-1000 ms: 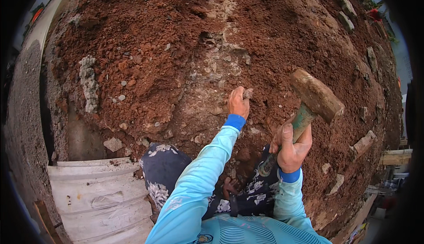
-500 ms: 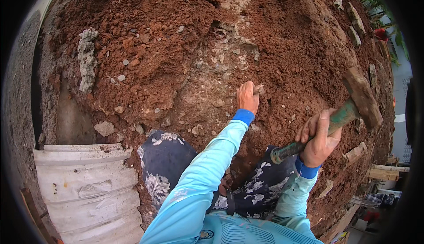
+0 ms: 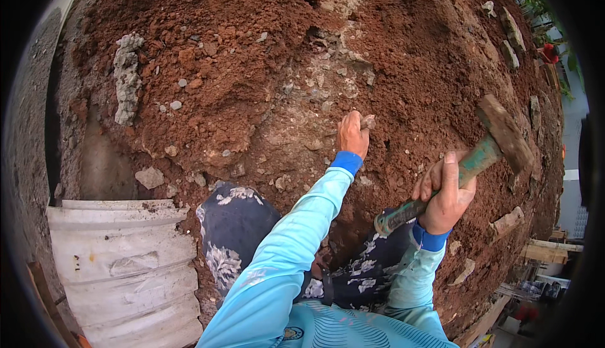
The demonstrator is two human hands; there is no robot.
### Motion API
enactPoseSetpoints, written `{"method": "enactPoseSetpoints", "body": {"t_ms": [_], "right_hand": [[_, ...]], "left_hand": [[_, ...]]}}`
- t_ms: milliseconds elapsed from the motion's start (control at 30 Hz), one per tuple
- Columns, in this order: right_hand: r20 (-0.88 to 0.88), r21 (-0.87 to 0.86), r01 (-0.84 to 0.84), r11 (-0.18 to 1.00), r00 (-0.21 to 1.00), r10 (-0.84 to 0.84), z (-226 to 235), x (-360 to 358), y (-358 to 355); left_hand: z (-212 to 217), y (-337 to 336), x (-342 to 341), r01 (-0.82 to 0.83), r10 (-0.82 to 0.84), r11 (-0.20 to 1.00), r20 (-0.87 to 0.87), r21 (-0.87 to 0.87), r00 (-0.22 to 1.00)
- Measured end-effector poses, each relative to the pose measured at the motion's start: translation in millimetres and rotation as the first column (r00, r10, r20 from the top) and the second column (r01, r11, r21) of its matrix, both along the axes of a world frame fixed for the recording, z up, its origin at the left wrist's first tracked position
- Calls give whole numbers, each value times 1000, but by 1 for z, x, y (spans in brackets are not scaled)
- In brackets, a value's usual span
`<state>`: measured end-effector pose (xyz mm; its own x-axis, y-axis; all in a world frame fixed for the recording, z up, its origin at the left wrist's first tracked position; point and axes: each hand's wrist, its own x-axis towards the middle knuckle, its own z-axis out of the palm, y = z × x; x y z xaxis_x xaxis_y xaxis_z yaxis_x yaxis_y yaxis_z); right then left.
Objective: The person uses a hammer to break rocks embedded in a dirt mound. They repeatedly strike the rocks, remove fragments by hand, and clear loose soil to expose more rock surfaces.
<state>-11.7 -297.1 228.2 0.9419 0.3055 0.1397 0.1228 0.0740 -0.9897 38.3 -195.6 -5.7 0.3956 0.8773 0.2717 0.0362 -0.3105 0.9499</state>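
Note:
My left hand (image 3: pixel 353 135) is closed around a chisel (image 3: pixel 368 122), whose blunt struck end juts out to the right of the fist. The rest of it is hidden behind the fingers, close to the rubble-strewn soil. On the right, my right hand (image 3: pixel 447 193) grips a hammer (image 3: pixel 505 135) by its worn green handle. The heavy, dirt-covered head is tilted up and to the right, well apart from the chisel. Beneath the left hand runs a strip of pale broken stone (image 3: pixel 321 83) set in reddish-brown soil (image 3: pixel 208 90).
A white ribbed sheet (image 3: pixel 126 266) lies at the lower left. Near it are a grey lump of mortar (image 3: pixel 128 78) and a loose stone (image 3: pixel 150 178). Flat stone pieces (image 3: pixel 513 30) line the right side, with wooden boards (image 3: pixel 547 251) at the lower right.
The hammer has shifted a little to the left with my right hand. My left hand stays at nearly the same place with the chisel.

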Motion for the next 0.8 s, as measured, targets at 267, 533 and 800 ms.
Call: {"method": "enactPoseSetpoints", "body": {"t_ms": [267, 533, 800], "right_hand": [[-310, -414, -297, 860, 935, 174, -75, -6, -15], [154, 37, -8, 999, 988, 3, 7, 7, 14], [-391, -325, -298, 898, 907, 159, -98, -1, -18]], "left_hand": [[4, -1, 0, 26, -26, 1000, 22, 5, 999], [5, 4, -4, 66, -66, 998, -5, -18, 998], [2, 3, -9, 47, -48, 997, 10, 58, 999]]}}
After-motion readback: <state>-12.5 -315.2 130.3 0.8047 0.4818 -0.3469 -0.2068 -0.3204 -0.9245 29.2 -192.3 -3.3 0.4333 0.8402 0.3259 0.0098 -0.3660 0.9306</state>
